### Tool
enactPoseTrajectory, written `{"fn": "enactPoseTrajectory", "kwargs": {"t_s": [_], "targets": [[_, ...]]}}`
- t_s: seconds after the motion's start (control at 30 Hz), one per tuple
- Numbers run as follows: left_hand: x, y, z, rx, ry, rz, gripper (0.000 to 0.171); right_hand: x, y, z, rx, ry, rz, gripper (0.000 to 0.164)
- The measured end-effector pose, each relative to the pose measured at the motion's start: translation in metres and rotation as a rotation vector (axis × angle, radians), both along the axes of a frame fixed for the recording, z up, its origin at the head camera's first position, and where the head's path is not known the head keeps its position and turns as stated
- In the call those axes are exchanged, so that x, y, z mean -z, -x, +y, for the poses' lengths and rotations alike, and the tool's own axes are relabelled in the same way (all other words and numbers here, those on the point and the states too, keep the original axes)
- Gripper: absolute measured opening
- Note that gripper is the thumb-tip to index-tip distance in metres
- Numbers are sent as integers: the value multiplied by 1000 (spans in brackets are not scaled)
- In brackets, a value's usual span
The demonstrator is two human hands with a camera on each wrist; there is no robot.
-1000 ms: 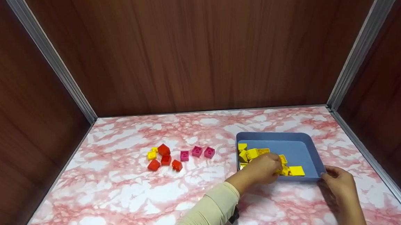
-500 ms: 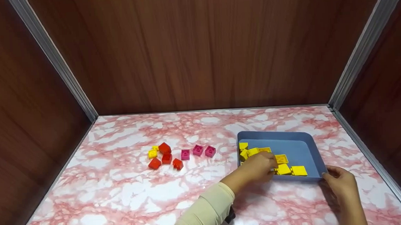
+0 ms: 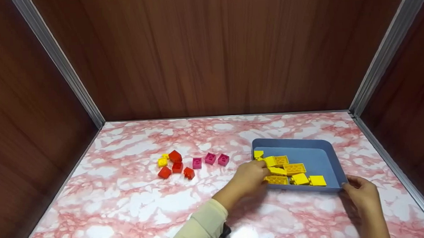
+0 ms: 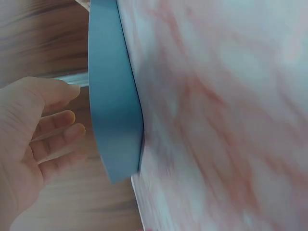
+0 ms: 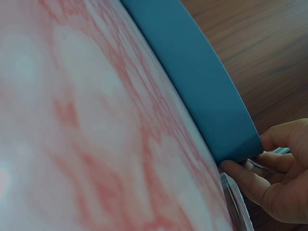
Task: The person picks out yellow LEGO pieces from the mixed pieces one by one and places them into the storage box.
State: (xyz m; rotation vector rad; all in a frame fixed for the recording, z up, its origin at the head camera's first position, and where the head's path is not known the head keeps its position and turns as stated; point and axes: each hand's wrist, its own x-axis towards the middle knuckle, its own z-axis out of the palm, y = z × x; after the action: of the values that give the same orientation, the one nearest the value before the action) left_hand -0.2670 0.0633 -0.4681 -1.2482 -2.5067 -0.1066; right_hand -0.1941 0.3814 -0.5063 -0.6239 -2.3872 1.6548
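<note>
A blue-grey tray [image 3: 304, 189] with low walls stands on the table's right side. Several yellow toy bricks [image 3: 294, 169] lie in its left and front parts. My left hand [image 3: 250, 175] is over the tray's left end, fingertips beside the bricks there. In the left wrist view its thumb and fingers [image 4: 57, 139] are loosely bent near the tray wall [image 4: 115, 96], with nothing seen between them. My right hand [image 3: 362, 192] pinches the tray's front right corner. The right wrist view shows its fingertips [image 5: 236, 168] on that corner [image 5: 240, 144].
Left of the tray, three pink bricks [image 3: 210, 158] lie in a loose row. Farther left is a cluster of red bricks [image 3: 177, 167] and small yellow bricks [image 3: 162, 161]. Dark wood-grain panels [image 3: 222, 52] enclose the back and sides of the marbled table [image 3: 129, 212].
My left hand has moved left from the tray's middle to its left end, uncovering more yellow bricks. Some bricks near the front have shifted. The right hand stays at the corner.
</note>
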Motion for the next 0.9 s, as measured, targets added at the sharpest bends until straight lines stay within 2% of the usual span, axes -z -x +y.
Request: {"fn": "enactPoseTrajectory", "kwargs": {"t_s": [0.1,0.4,0.63,0.8,0.9], "targets": [[1,1,-15,-27,-6,11,10,0,0,0,-6,-12,-3,46],[3,0,-58,-100,26,-58,16,0,0,1,-8,-72,-23,46],[10,2,-91,-167,-28,-78,16,-1,0,0,-9,-51,-5,46],[10,5,-117,-225,-80,-98,16,-2,0,0,-2,-83,-23,45],[8,6,-133,-262,-123,-83,15,-3,0,1,-1,-102,-33,45]]}}
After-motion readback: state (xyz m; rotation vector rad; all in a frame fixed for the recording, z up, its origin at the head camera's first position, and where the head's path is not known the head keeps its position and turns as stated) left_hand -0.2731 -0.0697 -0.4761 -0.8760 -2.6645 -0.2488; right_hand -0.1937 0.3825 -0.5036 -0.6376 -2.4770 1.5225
